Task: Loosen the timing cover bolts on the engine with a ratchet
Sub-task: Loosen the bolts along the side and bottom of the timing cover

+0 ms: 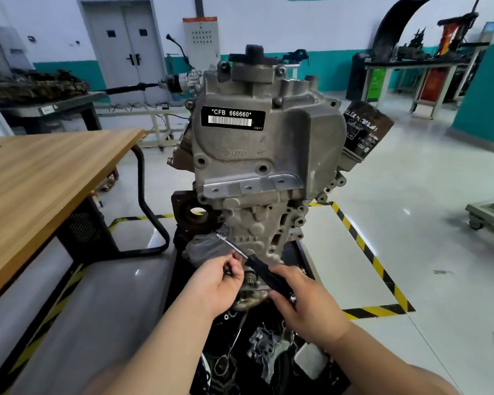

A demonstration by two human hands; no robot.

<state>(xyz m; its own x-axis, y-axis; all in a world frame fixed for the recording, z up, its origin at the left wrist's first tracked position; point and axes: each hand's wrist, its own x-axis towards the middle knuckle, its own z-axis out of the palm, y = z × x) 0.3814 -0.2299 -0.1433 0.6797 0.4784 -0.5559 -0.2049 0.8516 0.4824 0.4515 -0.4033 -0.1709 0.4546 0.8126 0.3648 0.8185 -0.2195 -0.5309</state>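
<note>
A grey engine [257, 155] stands upright on a black stand, its timing cover [240, 143] facing me with a black label reading CFB 666660. Low on the engine's front, a ratchet [258, 266] with a black handle and a chrome shank slants up to the left; its head is blurred against the lower left of the cover. My right hand [303, 303] grips the black handle near its end. My left hand [220, 280] pinches the chrome shank just below the head, fingers curled around it. The bolt under the head is hidden.
A wooden table [40, 189] with black legs stands at the left. Loose metal parts [263, 354] lie on the black tray below the engine. An oil filter [365, 129] sticks out at the engine's right. Yellow-black tape [365, 252] marks the floor. Workbenches line the back wall.
</note>
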